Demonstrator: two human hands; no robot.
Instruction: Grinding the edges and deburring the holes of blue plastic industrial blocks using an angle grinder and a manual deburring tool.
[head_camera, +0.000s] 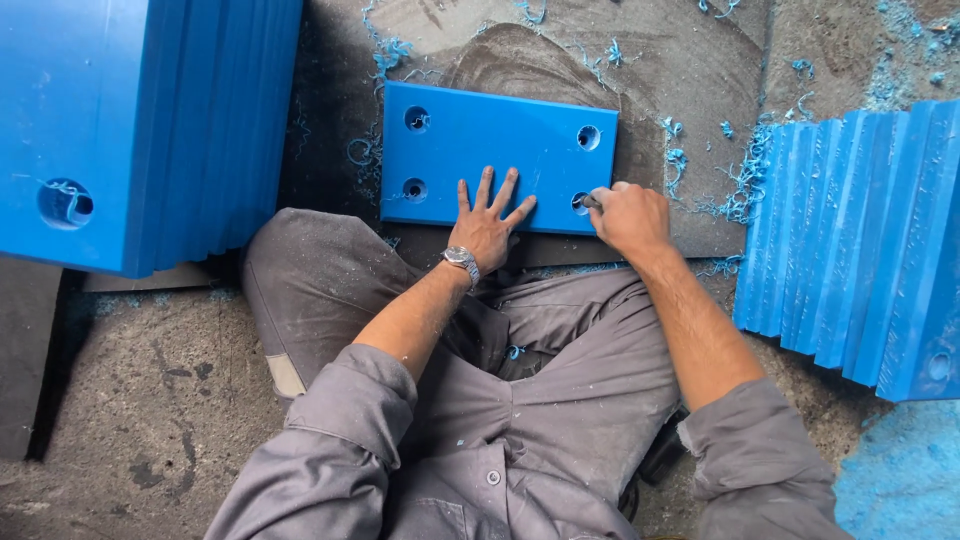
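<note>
On the floor, left: tall stack of blue plastic slabs (140, 120) standing on edge.
Right side: second row of blue slabs (860, 240), leaning.
Centre: blue plate (500, 150) with four holes, flat on a dark board (680, 120).
Left hand (487, 222): fingers spread flat, pressing the plate's near edge.
Right hand (628, 217): clenched around a small tool (590, 201) at the near right hole.
Scattered: blue shavings (745, 175).

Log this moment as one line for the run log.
left hand: flat on blue plate | right hand: small tool at plate's near-right hole | blue plate stacks both sides | shavings on floor
</note>
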